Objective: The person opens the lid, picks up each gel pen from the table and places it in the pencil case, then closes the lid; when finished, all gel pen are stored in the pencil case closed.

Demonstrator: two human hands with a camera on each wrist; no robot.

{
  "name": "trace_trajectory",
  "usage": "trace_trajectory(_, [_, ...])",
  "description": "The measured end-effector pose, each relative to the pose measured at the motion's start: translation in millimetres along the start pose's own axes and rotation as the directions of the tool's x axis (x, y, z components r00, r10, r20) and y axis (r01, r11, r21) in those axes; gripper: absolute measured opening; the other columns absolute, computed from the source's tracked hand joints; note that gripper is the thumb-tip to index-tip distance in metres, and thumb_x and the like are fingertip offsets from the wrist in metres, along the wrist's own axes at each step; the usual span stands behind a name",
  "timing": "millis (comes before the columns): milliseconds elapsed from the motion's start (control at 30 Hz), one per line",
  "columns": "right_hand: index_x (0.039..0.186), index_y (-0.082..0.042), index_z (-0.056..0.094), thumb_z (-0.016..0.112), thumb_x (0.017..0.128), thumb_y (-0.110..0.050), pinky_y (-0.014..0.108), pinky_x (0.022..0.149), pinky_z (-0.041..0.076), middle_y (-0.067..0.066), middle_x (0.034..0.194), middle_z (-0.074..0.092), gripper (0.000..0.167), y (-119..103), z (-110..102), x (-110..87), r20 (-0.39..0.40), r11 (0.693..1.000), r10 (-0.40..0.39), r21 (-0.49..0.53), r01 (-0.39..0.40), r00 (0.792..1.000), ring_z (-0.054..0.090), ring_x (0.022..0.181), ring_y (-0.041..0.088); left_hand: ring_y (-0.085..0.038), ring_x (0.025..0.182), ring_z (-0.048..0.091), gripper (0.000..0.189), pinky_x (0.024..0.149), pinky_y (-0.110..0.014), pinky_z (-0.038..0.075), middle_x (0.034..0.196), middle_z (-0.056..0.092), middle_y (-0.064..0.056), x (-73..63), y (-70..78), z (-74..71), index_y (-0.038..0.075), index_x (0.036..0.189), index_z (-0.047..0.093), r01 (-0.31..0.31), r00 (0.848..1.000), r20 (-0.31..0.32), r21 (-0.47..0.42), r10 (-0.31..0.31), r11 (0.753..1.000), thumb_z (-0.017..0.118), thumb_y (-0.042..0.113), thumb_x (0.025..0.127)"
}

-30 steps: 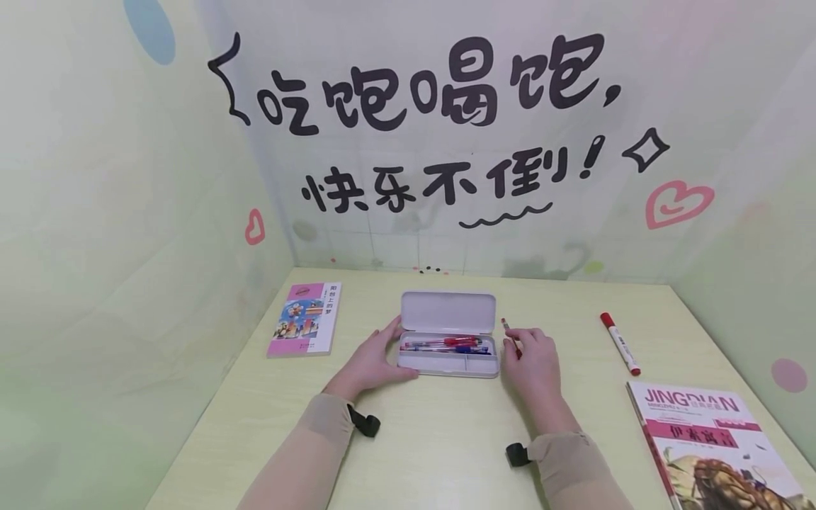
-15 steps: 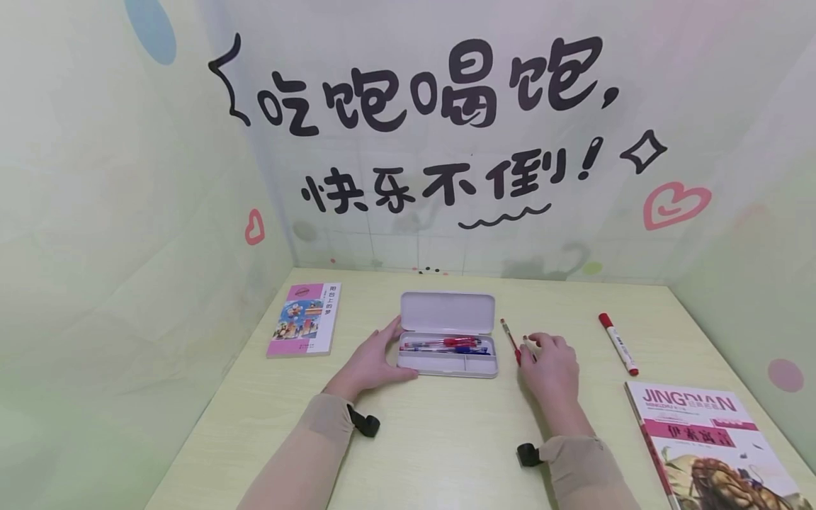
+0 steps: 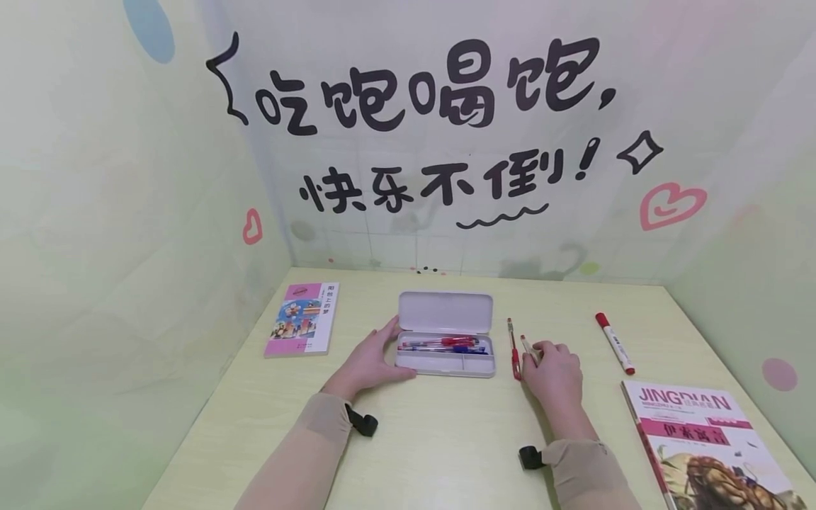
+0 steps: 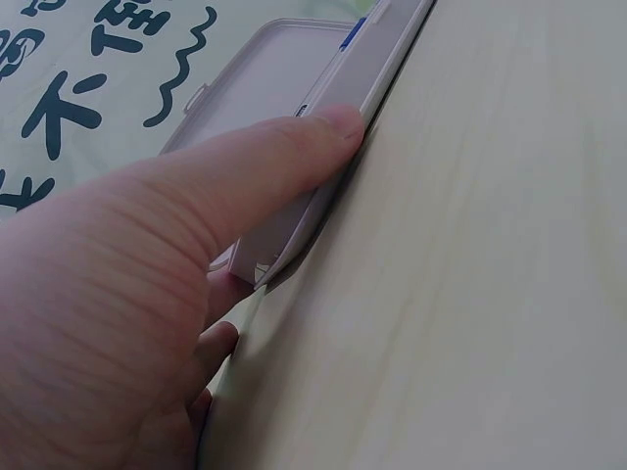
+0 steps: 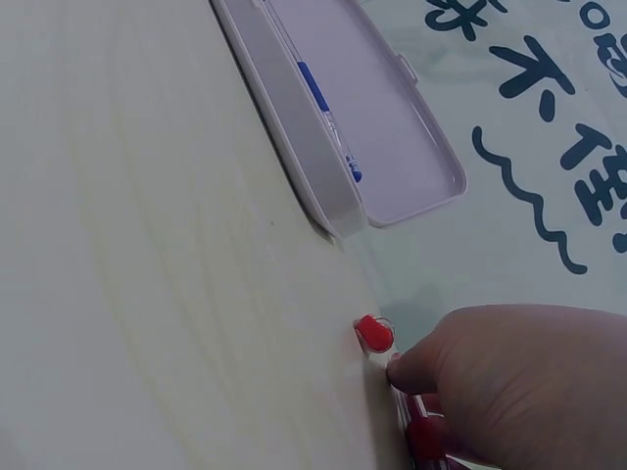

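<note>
An open pale lilac pencil case [image 3: 446,363] stands mid-table, its lid raised at the back. Inside it lie several pens [image 3: 446,345] with red and blue parts. My left hand [image 3: 370,365] holds the case's left end, with the thumb [image 4: 284,157] along its front wall and the fingers toward the back. To the right of the case, a red gel pen [image 3: 513,350] lies on the table. Just beside that, my right hand [image 3: 553,375] pinches a second slim pen [image 3: 528,347] with a red tip; the hand covers much of it.
A red-capped white marker [image 3: 615,343] lies farther right. A large magazine-like book [image 3: 707,432] is at the front right and a small pink book [image 3: 302,319] at the back left. Printed fabric walls [image 3: 408,234] enclose the pale table [image 3: 433,446] at the back and sides.
My right hand has moved right, away from the case. The red gel pen, earlier at its fingers, now lies apart on the table, and the second pen has come into sight. My left hand stays put.
</note>
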State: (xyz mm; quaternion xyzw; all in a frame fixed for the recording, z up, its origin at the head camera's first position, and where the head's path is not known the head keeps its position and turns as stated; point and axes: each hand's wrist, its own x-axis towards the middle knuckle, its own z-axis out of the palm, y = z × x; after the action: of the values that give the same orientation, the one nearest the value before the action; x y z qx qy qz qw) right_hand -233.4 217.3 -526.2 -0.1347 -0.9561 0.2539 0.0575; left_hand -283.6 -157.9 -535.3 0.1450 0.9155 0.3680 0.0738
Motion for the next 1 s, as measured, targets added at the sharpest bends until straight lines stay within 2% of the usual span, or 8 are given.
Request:
trace_trajectory(367, [0.127,0.002,0.072,0.061,0.107,-0.026,0.046,0.075,0.050,0.023,0.110,0.068,0.036,-0.2,-3.1,-0.7,0.019,1.000,0.002,-0.002,-0.002,1.000,0.061,0.098,0.041,-0.040,0.172,0.024,0.134,0.142,-0.061,0.017,0.171,0.052,0.010,-0.6,0.5,0.0,0.030,0.178,0.018,-0.001,1.000,-0.001,-0.008,0.001,1.000,0.097,0.061,0.074])
trace_trajectory(733, [0.126,0.001,0.072,0.061,0.107,-0.025,0.044,0.072,0.049,0.022,0.108,0.069,0.035,2.0,0.0,0.7,0.007,1.000,-0.001,-0.007,0.001,1.000,0.061,0.096,0.040,-0.037,0.172,0.024,0.134,0.143,-0.058,0.016,0.172,0.051,0.009,-1.1,0.9,-0.1,0.027,0.179,0.017,-0.004,1.000,0.007,-0.001,0.004,1.000,0.097,0.060,0.076])
trace_trajectory(1000, [0.125,0.002,0.072,0.061,0.108,-0.025,0.045,0.075,0.051,0.022,0.108,0.069,0.034,1.1,0.5,0.0,0.003,1.000,0.006,0.001,-0.006,1.000,0.060,0.096,0.040,-0.035,0.172,0.026,0.135,0.144,-0.057,0.016,0.171,0.052,0.010,-0.8,0.5,-0.3,0.025,0.179,0.017,-0.012,1.000,0.002,-0.002,0.012,1.000,0.097,0.060,0.075])
